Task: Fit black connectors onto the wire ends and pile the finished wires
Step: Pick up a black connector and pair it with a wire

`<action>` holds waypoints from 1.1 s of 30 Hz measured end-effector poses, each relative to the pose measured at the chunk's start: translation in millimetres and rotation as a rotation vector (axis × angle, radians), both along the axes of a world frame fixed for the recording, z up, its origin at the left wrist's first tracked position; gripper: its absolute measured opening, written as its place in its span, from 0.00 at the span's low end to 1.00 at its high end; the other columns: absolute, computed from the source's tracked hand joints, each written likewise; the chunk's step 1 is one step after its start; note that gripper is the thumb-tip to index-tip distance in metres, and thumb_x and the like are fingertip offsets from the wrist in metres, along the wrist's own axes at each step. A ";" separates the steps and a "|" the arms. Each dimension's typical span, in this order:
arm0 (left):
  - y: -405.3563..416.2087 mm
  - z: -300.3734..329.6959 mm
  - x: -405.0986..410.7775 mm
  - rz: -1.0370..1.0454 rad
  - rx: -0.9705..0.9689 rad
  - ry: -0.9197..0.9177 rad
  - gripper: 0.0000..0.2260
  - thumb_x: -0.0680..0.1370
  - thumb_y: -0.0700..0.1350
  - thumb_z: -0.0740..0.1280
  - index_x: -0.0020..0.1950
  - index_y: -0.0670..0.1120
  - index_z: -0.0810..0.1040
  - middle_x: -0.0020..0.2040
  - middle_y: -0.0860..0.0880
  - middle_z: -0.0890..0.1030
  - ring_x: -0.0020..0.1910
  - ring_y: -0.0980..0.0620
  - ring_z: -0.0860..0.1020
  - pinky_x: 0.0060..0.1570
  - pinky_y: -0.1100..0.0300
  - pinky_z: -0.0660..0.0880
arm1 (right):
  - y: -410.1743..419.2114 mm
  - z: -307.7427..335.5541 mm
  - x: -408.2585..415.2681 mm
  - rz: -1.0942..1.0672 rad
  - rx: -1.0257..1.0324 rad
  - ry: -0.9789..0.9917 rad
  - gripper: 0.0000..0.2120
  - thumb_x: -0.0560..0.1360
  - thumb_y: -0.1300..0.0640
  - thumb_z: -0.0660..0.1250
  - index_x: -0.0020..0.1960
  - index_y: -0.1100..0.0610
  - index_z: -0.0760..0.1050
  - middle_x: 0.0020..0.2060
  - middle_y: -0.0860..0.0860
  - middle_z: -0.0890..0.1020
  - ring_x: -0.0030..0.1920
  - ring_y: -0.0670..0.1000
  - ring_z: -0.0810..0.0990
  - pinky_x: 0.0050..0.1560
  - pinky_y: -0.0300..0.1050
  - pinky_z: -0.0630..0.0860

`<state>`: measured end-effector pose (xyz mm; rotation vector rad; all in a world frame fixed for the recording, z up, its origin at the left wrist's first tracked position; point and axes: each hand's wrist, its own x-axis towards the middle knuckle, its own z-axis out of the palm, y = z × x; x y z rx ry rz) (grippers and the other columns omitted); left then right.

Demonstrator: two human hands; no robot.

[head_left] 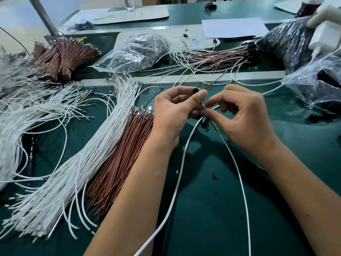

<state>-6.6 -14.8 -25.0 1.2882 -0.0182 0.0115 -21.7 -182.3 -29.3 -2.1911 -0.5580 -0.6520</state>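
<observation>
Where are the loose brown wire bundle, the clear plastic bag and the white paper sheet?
Loose brown wire bundle (118, 161): head view, mid-length.
Clear plastic bag (136, 50): head view, crinkled middle.
White paper sheet (232, 27): head view, centre.

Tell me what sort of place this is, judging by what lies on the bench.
Most likely a wire-harness assembly bench in a small factory or workshop. White wires and brown wires lie in bulk on a green mat, finished wires are piled behind, and bags of small parts sit nearby.
</observation>
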 end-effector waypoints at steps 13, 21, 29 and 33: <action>-3.7 -2.8 0.5 -0.002 0.021 -0.022 0.06 0.74 0.37 0.76 0.48 0.39 0.83 0.39 0.42 0.82 0.36 0.49 0.78 0.37 0.60 0.74 | 3.9 -0.3 -3.4 0.004 -0.021 0.009 0.04 0.74 0.60 0.78 0.43 0.60 0.84 0.33 0.47 0.74 0.35 0.40 0.70 0.39 0.31 0.62; -4.4 -0.2 -1.3 -0.033 -0.026 -0.137 0.07 0.71 0.31 0.76 0.46 0.40 0.83 0.38 0.46 0.84 0.36 0.53 0.81 0.39 0.62 0.78 | 8.8 -7.9 -2.8 0.084 0.263 0.310 0.02 0.77 0.57 0.75 0.46 0.54 0.86 0.35 0.58 0.84 0.34 0.47 0.75 0.35 0.52 0.75; -5.2 9.2 -7.4 -0.115 -0.023 -0.384 0.13 0.67 0.29 0.77 0.45 0.44 0.84 0.43 0.46 0.84 0.46 0.49 0.80 0.50 0.53 0.77 | 15.6 -6.1 -7.7 0.137 0.528 0.218 0.01 0.77 0.60 0.75 0.47 0.57 0.85 0.38 0.61 0.84 0.36 0.55 0.78 0.38 0.56 0.77; -6.1 11.8 -8.9 -0.148 -0.040 -0.451 0.13 0.67 0.27 0.76 0.44 0.43 0.83 0.42 0.49 0.84 0.46 0.49 0.80 0.50 0.57 0.77 | 17.2 -2.2 -11.1 0.037 0.377 0.010 0.01 0.78 0.62 0.73 0.47 0.58 0.83 0.37 0.57 0.79 0.36 0.52 0.74 0.36 0.44 0.70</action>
